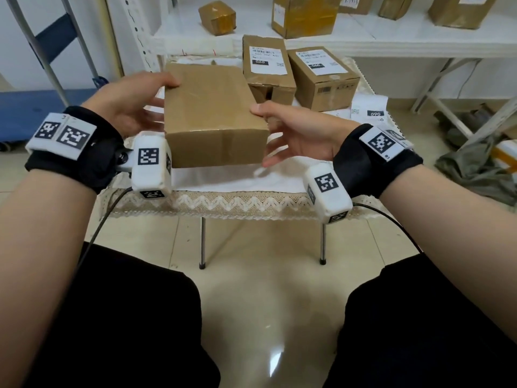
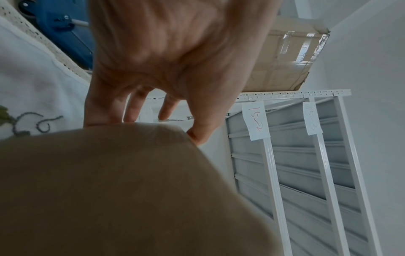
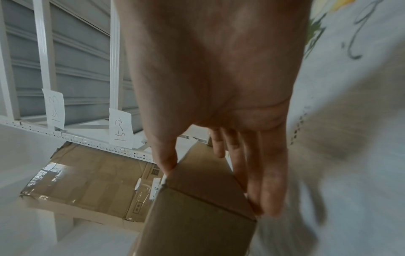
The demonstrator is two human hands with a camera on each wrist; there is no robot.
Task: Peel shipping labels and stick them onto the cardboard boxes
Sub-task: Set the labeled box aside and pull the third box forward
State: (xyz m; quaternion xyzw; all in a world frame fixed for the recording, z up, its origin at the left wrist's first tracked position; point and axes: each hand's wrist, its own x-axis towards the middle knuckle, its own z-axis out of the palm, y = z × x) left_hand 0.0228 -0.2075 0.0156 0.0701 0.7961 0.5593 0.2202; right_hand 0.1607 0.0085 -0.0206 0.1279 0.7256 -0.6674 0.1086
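The left hand [image 1: 131,103] is gripping the plain cardboard box [image 1: 212,116] by its left side, thumb curling over the top far edge and fingers going underneath or along the side; in the left wrist view the thumb tip is pressing against the box corner. The right hand [image 1: 296,130] is holding the right side, thumb lying on the top edge, fingers [image 3: 271,181] stretching nearly straight along the side face. The box is hanging between both hands just above the small table [image 1: 237,203], its top bare of any label.

Fingertips under the box are hidden in the head view, and the left wrist view is mostly filled with blurred cardboard. Print on the two labelled boxes [image 1: 296,71] behind is too small to read. Loose shipping labels [image 1: 369,113] are lying at the table's right, partly cut off by the right hand.

A white lace-trimmed cloth is covering the table. A white shelf [image 1: 335,32] behind is carrying more boxes; glossy tiles are showing below.
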